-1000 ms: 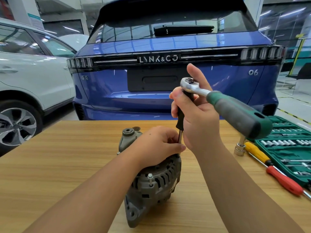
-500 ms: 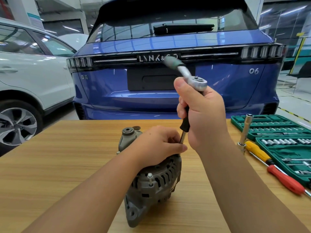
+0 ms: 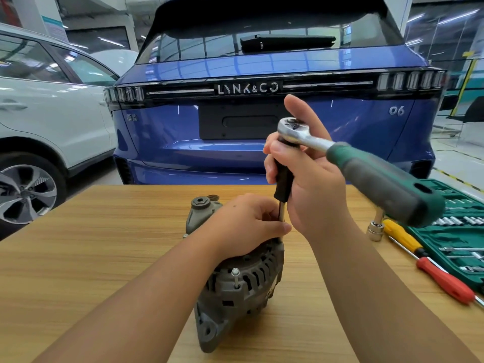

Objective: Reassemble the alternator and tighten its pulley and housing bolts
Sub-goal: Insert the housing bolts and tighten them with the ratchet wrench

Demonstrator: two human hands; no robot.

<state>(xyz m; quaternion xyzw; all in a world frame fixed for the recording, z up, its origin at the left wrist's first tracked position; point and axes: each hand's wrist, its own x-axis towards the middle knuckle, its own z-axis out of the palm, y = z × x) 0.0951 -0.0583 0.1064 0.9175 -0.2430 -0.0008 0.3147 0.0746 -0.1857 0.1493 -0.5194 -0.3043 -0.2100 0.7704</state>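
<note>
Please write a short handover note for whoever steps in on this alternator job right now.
Left hand grips the top of the alternator, steadying the driver shaft where it meets the housing.
Right hand holds the black extension driver upright, with the ratchet on top, its green handle pointing right.
The alternator stands on the wooden table. One housing bolt at the front sticks up, not seated.
Left: finish this bolt, seat the proud one. Pulley state is hidden.

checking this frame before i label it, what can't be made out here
Head view only:
- Bolt under the extension bar: hidden by the left hand on the alternator.
- Ratchet handle end: blurred.
- Socket sizes in the green case: too small; case cut by the right edge.
- Red screwdriver tip: cut off.
</note>
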